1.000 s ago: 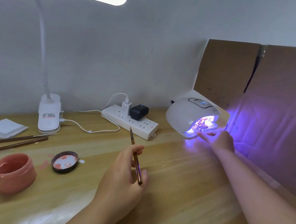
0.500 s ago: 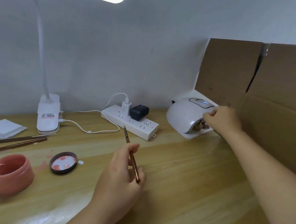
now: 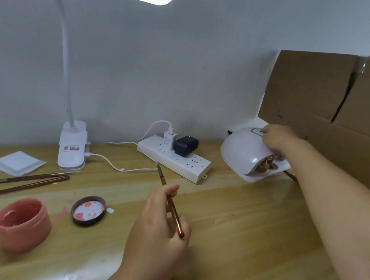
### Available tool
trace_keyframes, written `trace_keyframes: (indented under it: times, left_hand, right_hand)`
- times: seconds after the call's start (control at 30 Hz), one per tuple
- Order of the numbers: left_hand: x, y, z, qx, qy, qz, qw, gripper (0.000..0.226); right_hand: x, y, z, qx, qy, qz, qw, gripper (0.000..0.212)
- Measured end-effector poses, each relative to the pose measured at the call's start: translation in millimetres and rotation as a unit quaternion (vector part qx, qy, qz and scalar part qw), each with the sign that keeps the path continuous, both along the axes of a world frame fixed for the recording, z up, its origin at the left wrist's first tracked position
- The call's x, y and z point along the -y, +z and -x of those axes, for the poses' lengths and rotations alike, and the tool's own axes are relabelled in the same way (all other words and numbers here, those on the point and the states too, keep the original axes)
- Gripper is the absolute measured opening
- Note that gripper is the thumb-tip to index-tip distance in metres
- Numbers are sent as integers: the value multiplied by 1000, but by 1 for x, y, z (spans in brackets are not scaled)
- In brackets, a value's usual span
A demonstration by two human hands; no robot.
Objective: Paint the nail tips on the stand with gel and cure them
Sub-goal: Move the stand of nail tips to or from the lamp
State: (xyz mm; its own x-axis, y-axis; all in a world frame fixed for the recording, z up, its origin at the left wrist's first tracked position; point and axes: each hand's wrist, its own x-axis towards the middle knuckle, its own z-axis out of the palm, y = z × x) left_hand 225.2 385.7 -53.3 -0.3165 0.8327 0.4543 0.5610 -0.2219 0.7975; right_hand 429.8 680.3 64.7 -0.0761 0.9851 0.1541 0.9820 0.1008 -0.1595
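Two hands are seen apart: the right hand (image 3: 278,138) is laid, fingers curled, on the curing lamp (image 3: 243,153) over the nail tips (image 3: 267,166) at two o'clock, while the brush (image 3: 169,200) is pinched by the left hand (image 3: 159,234), pointing to eleven.

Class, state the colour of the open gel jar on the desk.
Pink gel jar, shown in the head view.

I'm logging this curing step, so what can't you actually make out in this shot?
Head view only:
- Nail tips: mostly hidden inside the curing lamp; count unclear.
- Lamp's display: covered by the right hand.
- Brush bristles: too small to show gel.
- Desk lamp label: too small to read.
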Motion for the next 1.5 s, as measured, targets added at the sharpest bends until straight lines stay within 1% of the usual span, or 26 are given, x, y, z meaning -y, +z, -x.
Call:
trace_keyframes:
  times: [0.1, 0.27, 0.3, 0.4, 0.43, 0.5, 0.53, 0.6, 0.67, 0.7, 0.8, 0.87, 0.9, 0.93, 1.0, 1.07, 1.13, 1.2, 1.23, 1.33, 1.4, 1.43, 1.5]
  left_hand:
    - [0, -1, -1, -5, 1, -9, 1000, 53]
    - [2, -1, 0, -9, -4, -6, 1000, 54]
    - [2, 0, 0, -11, -6, -1, 1000, 54]
    - [4, 3, -2, -7, -5, 13, 1000, 54]
    - [5, 4, -3, -6, -5, 15, 1000, 55]
    - [7, 7, -4, -3, -12, 21, 1000, 58]
    - [8, 8, -5, 1, -16, 25, 1000, 59]
    - [9, 11, -4, 25, -18, 26, 999, 61]
    - [7, 10, -3, 57, -16, 14, 998, 51]
    - [7, 9, -2, 62, -9, 15, 998, 47]
    - [9, 10, -1, 60, 16, 29, 998, 50]
    - [12, 14, 2, 80, 26, 27, 996, 43]
    - [14, 17, 4, 92, 32, 26, 995, 36]
    - [18, 19, 7, 100, 37, 25, 994, 33]
    - [29, 22, 18, 100, 39, 21, 994, 36]
    - [48, 24, 33, 87, 34, 23, 995, 35]
    - [72, 30, 54, 82, 47, 11, 995, 33]
    - [96, 35, 77, 78, 74, -20, 994, 35]
    - [108, 36, 89, 70, 79, -30, 994, 36]
    - [143, 40, 119, 48, 74, -32, 996, 37]
    - [165, 41, 139, 42, 83, -28, 995, 35]
    - [176, 42, 149, 33, 92, -24, 995, 38]
    - [199, 41, 168, 9, 103, -16, 994, 49]
  right_hand:
    - [-10, 0, -4, 9, 23, 3, 1000, 30]
    - [-8, -6, -6, -19, 8, -12, 1000, 20]
    - [-5, -8, -5, -31, -4, -20, 999, 23]
    - [17, -13, 6, -69, -30, -30, 997, 46]
    - [29, -14, 13, -79, -31, -35, 996, 50]
    - [57, -18, 33, -83, -17, -48, 995, 52]
    - [72, -20, 44, -85, 6, -56, 995, 50]
    - [103, -22, 67, -115, 71, -75, 988, 36]
    - [136, -21, 88, -171, 114, -60, 977, 21]
    - [151, -21, 96, -193, 128, -34, 972, 20]
    - [196, -20, 113, -270, 156, 99, 945, 19]
    - [222, -19, 119, -311, 170, 179, 918, 20]
    - [233, -20, 122, -331, 179, 201, 904, 21]
    - [243, -20, 125, -352, 189, 213, 892, 22]
    - [262, -21, 134, -383, 204, 217, 875, 24]
    - [279, -20, 146, -397, 209, 192, 873, 24]
    - [295, -18, 163, -393, 216, 167, 878, 25]
    - [313, -16, 184, -376, 233, 172, 880, 29]
    - [323, -15, 196, -372, 246, 187, 875, 31]
    - [354, -21, 236, -397, 292, 233, 838, 29]
    - [373, -28, 260, -452, 299, 260, 799, 22]
    - [382, -31, 272, -479, 299, 274, 778, 20]
    - [397, -37, 294, -515, 293, 295, 749, 20]
